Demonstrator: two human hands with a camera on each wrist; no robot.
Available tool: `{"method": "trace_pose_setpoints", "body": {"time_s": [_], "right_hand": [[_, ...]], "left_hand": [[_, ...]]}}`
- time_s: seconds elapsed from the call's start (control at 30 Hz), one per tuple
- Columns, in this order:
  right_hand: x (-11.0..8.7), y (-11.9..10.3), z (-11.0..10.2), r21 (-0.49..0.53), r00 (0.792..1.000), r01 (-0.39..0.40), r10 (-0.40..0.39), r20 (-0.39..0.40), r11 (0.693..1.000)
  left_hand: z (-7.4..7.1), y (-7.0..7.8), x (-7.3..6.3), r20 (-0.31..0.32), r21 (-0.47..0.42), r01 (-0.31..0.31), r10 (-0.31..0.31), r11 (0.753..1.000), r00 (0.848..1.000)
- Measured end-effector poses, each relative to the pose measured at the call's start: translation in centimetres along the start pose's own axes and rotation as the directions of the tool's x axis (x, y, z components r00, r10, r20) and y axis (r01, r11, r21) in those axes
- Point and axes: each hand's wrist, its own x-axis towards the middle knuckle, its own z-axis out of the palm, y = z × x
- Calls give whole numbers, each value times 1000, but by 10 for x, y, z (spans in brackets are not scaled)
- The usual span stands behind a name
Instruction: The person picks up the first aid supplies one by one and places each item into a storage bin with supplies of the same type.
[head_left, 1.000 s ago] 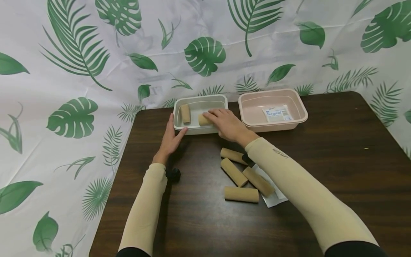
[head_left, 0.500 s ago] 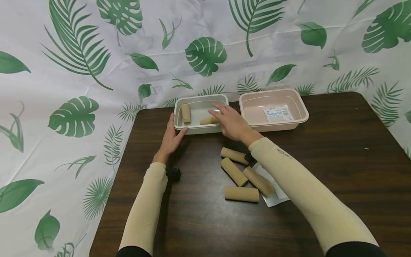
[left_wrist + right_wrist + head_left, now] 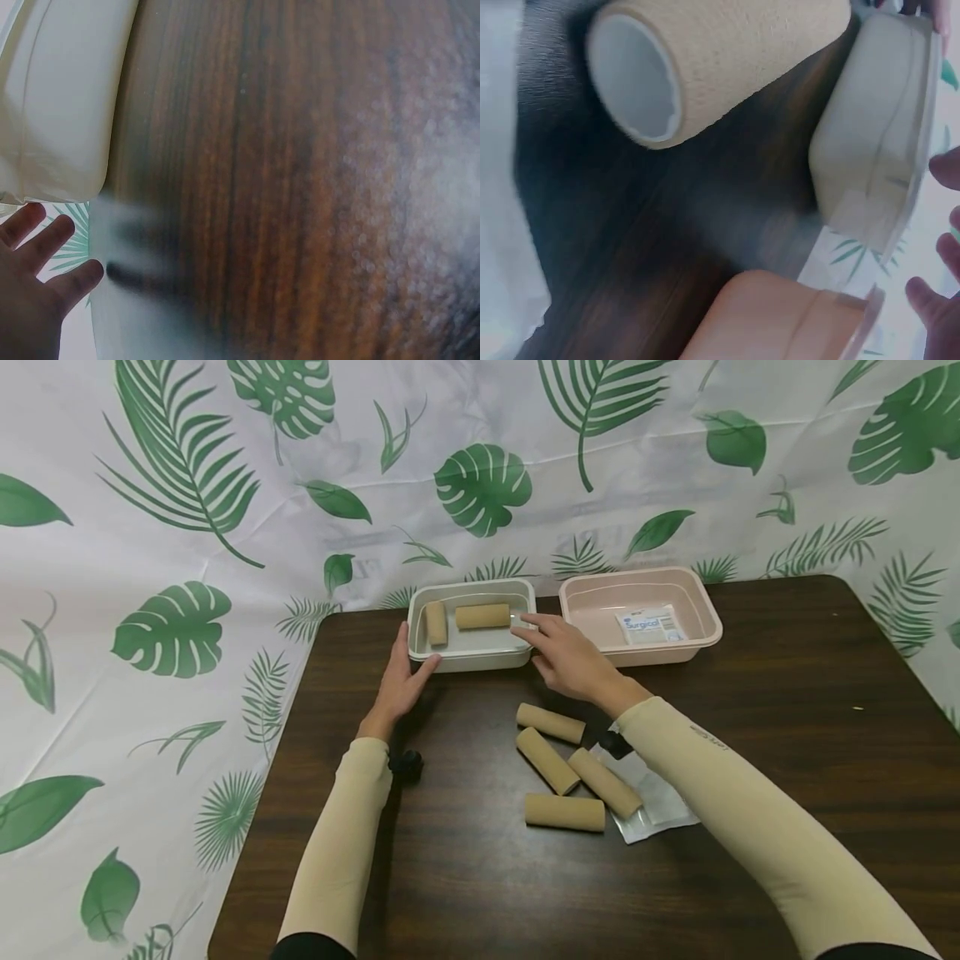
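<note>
Two tan bandage rolls lie in the white tub (image 3: 480, 653): a roll (image 3: 437, 623) at its left end and another roll (image 3: 482, 616) lying crosswise at the back. My left hand (image 3: 399, 681) touches the tub's left end, its fingers along the side and its thumb at the front corner. In the left wrist view, the left fingers (image 3: 73, 286) are straight beside the tub. My right hand (image 3: 573, 656) is held over the tub's right rim, fingers loosely extended and holding nothing. In the right wrist view, a bandage roll (image 3: 742, 56) with a white hollow core is close to the camera.
A pink tub (image 3: 637, 656) stands right of the white one, with a packet (image 3: 649, 626) printed "Surgical" inside. Several more tan rolls (image 3: 564, 812) lie on the dark wooden table (image 3: 450, 877). White flat packets (image 3: 660, 802) lie under the right forearm. A leaf-print sheet (image 3: 375, 510) hangs behind.
My right hand has let go of a roll in the white tub and drawn back to the right. That roll now lies farther back in the tub. The left hand stays put.
</note>
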Motion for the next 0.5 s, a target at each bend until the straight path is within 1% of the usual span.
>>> {"method": "trace_pose_setpoints", "body": {"time_s": [0.1, 0.2, 0.33, 0.5], "right_hand": [[-13, -3, -8, 20, 1000, -8, 8, 4, 1000], [-30, -5, -19, 29, 998, -33, 31, 46, 999], [-57, -8, -32, 33, 988, -104, 100, 114, 994], [-93, -16, -44, 56, 967, -206, 195, 162, 977]], "left_hand": [[0, 1, 0, 6, 4, 4, -4, 1000, 1000], [0, 1, 0, 9, 3, 5, -6, 1000, 1000], [0, 1, 1, 3, -3, 5, -5, 1000, 1000], [-1, 0, 1, 6, 6, 7, -7, 1000, 1000]]}}
